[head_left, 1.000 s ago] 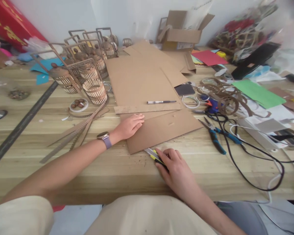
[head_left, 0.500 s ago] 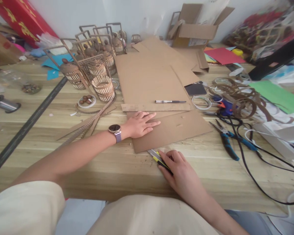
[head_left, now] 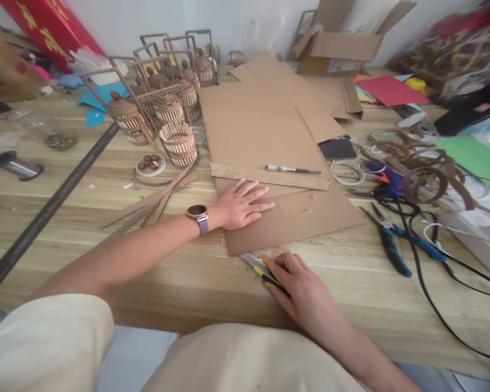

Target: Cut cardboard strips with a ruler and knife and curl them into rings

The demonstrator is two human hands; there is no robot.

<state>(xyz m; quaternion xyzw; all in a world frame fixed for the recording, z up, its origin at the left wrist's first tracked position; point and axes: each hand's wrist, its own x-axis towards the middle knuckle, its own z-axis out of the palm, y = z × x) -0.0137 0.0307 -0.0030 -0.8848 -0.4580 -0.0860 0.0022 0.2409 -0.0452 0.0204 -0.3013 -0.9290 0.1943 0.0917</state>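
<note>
My left hand (head_left: pixel 244 205) lies flat with fingers spread on a piece of brown cardboard (head_left: pixel 294 218) close to the table's front. A watch is on that wrist. In my right hand (head_left: pixel 296 283) is a yellow and black utility knife (head_left: pixel 264 270), its blade out and pointing left toward the cardboard's lower edge. Whether the blade touches the cardboard, I cannot tell. Behind my left hand, a larger cardboard sheet (head_left: pixel 257 125) carries a narrow cardboard strip (head_left: pixel 245 175) along its near edge, and a pen (head_left: pixel 293 170) rests there.
Several small woven baskets (head_left: pixel 178 143) with tall handles stand at the back left, beside a dish of brown beads (head_left: pixel 150 163). To the right lie blue-handled pliers (head_left: pixel 392 242), black cables (head_left: pixel 424 277) and curled brown strips (head_left: pixel 424 174). An opened carton (head_left: pixel 343 46) stands behind.
The view has shifted slightly, so most things sit a little further right in it. My left hand stays flat on the cardboard, and my right hand still grips the utility knife.
</note>
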